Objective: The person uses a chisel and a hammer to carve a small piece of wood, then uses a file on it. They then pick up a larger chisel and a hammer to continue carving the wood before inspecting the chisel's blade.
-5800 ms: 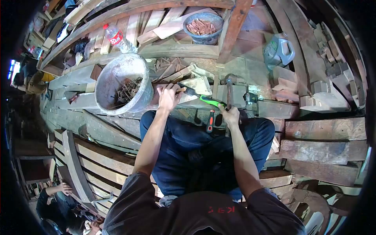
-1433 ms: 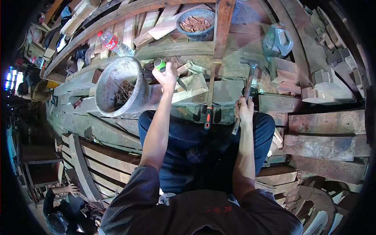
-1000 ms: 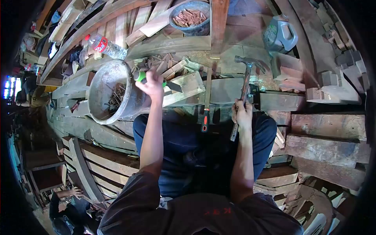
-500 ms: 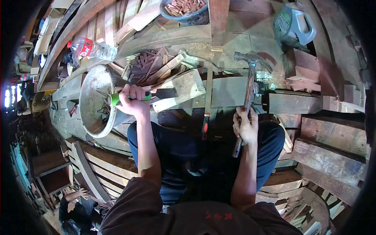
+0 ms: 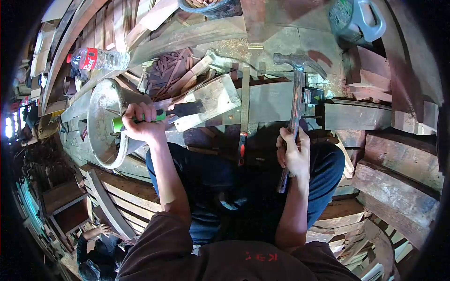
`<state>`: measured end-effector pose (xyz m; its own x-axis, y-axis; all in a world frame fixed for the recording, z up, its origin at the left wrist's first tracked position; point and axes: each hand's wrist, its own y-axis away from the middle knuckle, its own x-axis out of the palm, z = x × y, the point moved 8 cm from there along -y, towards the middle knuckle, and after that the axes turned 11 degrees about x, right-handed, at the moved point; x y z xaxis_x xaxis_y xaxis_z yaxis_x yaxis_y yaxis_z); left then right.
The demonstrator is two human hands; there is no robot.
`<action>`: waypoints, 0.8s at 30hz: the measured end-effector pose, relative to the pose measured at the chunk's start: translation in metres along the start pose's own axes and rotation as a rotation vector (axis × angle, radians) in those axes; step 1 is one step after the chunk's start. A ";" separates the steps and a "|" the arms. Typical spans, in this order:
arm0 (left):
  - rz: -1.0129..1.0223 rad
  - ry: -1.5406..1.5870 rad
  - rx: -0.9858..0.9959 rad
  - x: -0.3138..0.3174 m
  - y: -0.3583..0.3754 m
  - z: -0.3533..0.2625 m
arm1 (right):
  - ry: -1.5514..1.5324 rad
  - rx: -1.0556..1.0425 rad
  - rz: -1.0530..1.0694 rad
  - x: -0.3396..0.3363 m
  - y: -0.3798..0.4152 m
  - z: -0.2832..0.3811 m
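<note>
My left hand (image 5: 139,122) is closed around the green handle of a chisel (image 5: 190,109), its wide dark blade pointing right over a pale wooden board (image 5: 218,105). Just behind that hand stands a whitish bucket (image 5: 107,96), tipped in this view, with a few thin sticks inside. My right hand (image 5: 294,150) grips the wooden handle of a claw hammer (image 5: 297,89) low down, head held away from me. Between my hands lies a long flat-bladed tool (image 5: 242,147) with a red and black handle.
Wood scraps (image 5: 171,68) are heaped behind the board. A plastic bottle (image 5: 101,59), a dark tub of wood pieces (image 5: 211,9) and a cut-open jug (image 5: 358,21) stand farther off. Thick timber blocks (image 5: 398,182) are stacked at right. Another person (image 5: 98,253) is at lower left.
My left hand has shifted left towards the bucket, and more of the chisel blade shows over the board. The hammer stays in my right hand, barely moved. The view has tilted slightly.
</note>
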<state>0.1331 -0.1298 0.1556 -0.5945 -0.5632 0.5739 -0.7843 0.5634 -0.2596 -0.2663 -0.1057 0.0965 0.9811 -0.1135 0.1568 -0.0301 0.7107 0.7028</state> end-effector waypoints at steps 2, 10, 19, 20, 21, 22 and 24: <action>-0.004 -0.049 0.024 -0.002 -0.001 -0.002 | 0.017 -0.003 0.001 -0.001 0.000 -0.001; -0.016 0.097 -0.017 -0.008 -0.008 -0.007 | 0.022 0.046 -0.023 0.002 0.003 0.002; 0.074 0.454 -0.072 0.027 -0.011 -0.052 | 0.087 0.046 0.006 -0.001 0.000 -0.002; 0.099 0.516 -0.087 0.032 -0.011 -0.057 | 0.093 0.046 0.001 0.000 0.001 -0.001; 0.126 0.578 -0.099 0.039 -0.010 -0.064 | 0.098 0.045 -0.003 0.001 0.002 0.000; 0.155 0.620 -0.093 0.046 -0.009 -0.071 | 0.088 0.056 -0.003 0.001 0.001 -0.002; 0.195 0.695 -0.105 0.055 -0.008 -0.087 | 0.060 0.042 0.021 0.003 0.004 -0.002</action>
<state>0.1215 -0.1126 0.2569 -0.4444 0.0473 0.8946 -0.6337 0.6893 -0.3512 -0.2628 -0.1021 0.0983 0.9898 -0.0562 0.1306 -0.0575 0.6823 0.7289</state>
